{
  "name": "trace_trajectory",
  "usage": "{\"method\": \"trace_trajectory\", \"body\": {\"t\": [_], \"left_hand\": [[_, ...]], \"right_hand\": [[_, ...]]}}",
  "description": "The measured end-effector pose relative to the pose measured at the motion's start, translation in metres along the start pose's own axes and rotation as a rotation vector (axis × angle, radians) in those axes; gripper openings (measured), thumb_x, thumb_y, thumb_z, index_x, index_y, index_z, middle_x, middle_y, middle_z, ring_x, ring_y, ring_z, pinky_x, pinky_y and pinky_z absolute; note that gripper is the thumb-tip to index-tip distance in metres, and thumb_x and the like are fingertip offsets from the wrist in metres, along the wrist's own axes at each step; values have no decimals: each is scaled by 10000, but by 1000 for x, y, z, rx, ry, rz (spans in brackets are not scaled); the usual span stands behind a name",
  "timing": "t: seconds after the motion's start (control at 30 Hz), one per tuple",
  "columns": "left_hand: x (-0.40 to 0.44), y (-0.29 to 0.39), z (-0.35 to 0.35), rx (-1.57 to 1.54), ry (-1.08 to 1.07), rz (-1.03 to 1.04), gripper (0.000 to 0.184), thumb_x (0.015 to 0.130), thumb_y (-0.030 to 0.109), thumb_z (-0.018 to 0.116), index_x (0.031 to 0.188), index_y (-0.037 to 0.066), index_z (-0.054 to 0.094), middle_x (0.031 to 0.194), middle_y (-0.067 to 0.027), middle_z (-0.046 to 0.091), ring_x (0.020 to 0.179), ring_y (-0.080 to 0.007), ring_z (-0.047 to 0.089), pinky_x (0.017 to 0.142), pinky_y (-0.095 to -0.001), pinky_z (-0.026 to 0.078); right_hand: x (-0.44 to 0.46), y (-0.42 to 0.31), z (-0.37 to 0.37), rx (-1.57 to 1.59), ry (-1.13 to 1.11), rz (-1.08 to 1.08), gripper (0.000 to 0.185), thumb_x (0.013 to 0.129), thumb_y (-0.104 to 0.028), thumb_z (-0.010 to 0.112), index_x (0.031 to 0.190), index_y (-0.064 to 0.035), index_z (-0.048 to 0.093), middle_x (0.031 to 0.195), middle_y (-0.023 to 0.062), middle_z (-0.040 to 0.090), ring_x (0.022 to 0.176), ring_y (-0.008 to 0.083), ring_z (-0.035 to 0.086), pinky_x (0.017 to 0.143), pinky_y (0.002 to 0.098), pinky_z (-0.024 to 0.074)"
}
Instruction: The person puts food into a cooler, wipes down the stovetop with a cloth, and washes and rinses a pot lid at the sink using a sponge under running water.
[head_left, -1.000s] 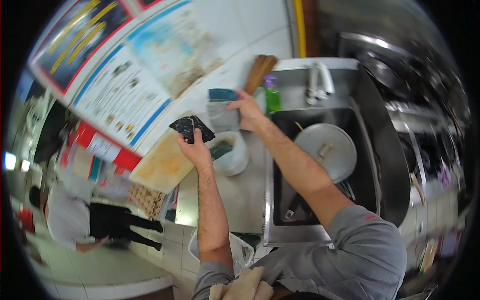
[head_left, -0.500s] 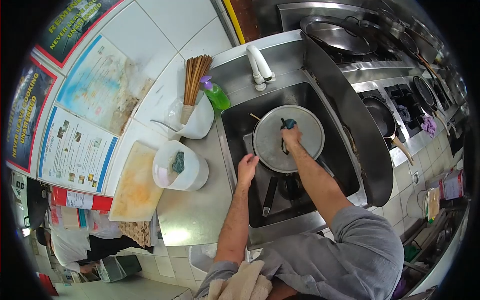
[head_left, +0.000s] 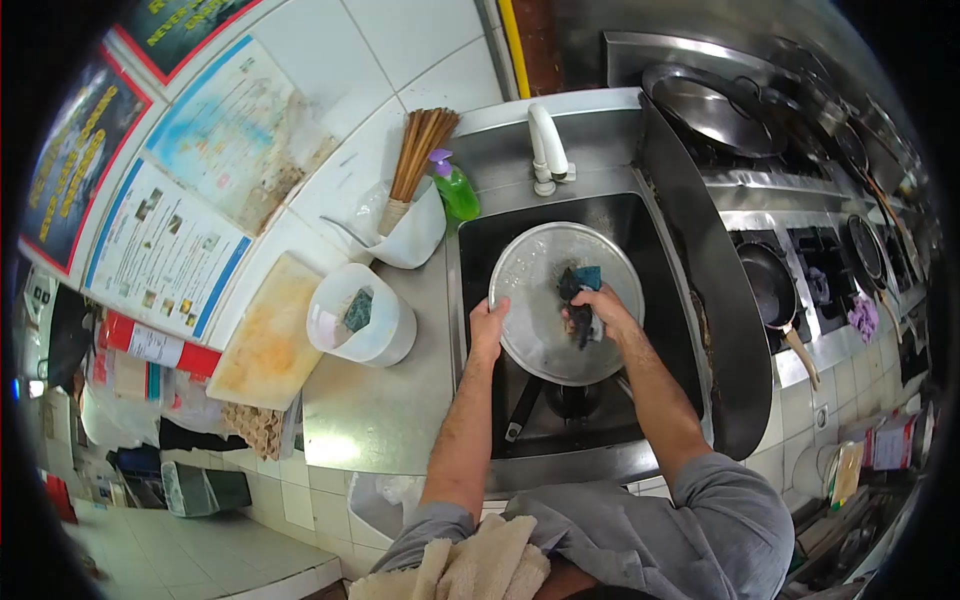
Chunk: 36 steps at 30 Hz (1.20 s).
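The left hand (head_left: 488,325) clasps a round metal lid (head_left: 540,350) over a sink (head_left: 650,215) as the right hand (head_left: 607,312), its grip closed around a black-and-teal wad (head_left: 580,325), works its face, any stroke likely calling for a steady rim.

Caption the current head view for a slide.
Over a sink, left hand grips a metal lid while right hand holds scrubbing pads to it.

Bare passage is left along the front of the silver metal worktop (head_left: 375,425); above it, the way is blocked by the round white plastic tub (head_left: 385,335) and the curved white faucet (head_left: 545,145).
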<state>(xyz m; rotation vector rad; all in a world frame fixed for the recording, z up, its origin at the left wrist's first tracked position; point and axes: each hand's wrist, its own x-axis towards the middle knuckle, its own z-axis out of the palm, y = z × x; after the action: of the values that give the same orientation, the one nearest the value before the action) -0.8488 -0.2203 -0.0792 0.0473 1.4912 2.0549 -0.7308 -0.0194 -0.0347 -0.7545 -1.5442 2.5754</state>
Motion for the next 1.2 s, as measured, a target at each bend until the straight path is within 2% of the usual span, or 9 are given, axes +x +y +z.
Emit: {"method": "trace_trajectory", "body": {"t": [0.2, 0.37, 0.5, 0.53, 0.63, 0.77, 0.87, 1.0, 1.2], "left_hand": [[-41, 47, 31, 469, 255, 401, 175, 838, 138, 569, 907, -17, 611, 762, -79, 623, 690, -148, 560, 649, -301, 436], [-89, 67, 50, 704, 208, 724, 199, 856, 153, 523, 964, -3, 582, 842, -217, 608, 793, -386, 585, 674, -395, 450], [-128, 80, 38, 876, 330, 746, 222, 851, 181, 553, 960, -9, 588, 711, -172, 593, 638, -262, 572, 623, -342, 446], [-140, 82, 38, 900, 344, 771, 218, 848, 172, 558, 958, -14, 586, 703, -166, 590, 625, -255, 558, 620, -341, 442], [-147, 83, 25, 897, 389, 752, 211, 844, 156, 567, 954, -23, 588, 687, -145, 590, 613, -221, 539, 613, -331, 434], [-150, 78, -9, 762, 481, 634, 175, 842, 131, 578, 905, -32, 594, 690, -98, 595, 640, -132, 512, 603, -291, 420], [-182, 84, -8, 584, 493, 627, 127, 836, 103, 578, 859, -21, 579, 683, -61, 583, 615, -121, 470, 584, -284, 404], [-209, 59, -25, 308, 625, 601, 128, 841, 96, 582, 853, -31, 592, 721, 5, 575, 655, -77, 458, 603, -250, 398], [-223, 18, -70, 46, 720, 497, 102, 859, 54, 545, 899, -20, 603, 828, -34, 617, 734, -97, 525, 686, -237, 426]], "right_hand": [[-4, -22, 47, -62, 301, -516, 486, 719, -96, 639, 1167, -1, 479, 964, 97, 594, 877, 185, 559, 791, 298, 439], [-18, 1, 148, -643, 185, -956, 572, 774, -171, 650, 1267, -15, 406, 1298, 170, 333, 1205, 327, 318, 993, 374, 283], [78, -21, 127, -244, 675, -853, 404, 803, -200, 618, 1131, 6, 503, 1222, 199, 385, 1109, 344, 378, 930, 411, 318], [57, -57, 117, -46, 482, -434, 335, 823, -232, 595, 1061, -4, 536, 1076, 175, 485, 1002, 320, 456, 892, 403, 353], [5, -55, 168, -184, 400, -499, 326, 816, -256, 597, 1021, -7, 555, 991, 158, 529, 968, 303, 493, 858, 393, 375], [-26, -1, 226, -843, 165, -1378, 378, 771, -319, 625, 1016, -37, 564, 1033, 161, 518, 1006, 322, 487, 867, 398, 372], [6, -17, 204, -1101, 202, -1340, 433, 816, -396, 573, 1127, -95, 557, 1092, 162, 547, 1037, 334, 512, 855, 438, 390], [34, -25, 164, -1010, 456, -231, 582, 845, -514, 424, 1237, -89, 486, 1222, 184, 476, 1158, 372, 412, 937, 479, 336], [-6, 97, 274, -994, 124, -520, 653, 828, -343, 480, 1371, -62, 250, 1290, 291, 312, 1192, 434, 329, 967, 539, 275]]}}
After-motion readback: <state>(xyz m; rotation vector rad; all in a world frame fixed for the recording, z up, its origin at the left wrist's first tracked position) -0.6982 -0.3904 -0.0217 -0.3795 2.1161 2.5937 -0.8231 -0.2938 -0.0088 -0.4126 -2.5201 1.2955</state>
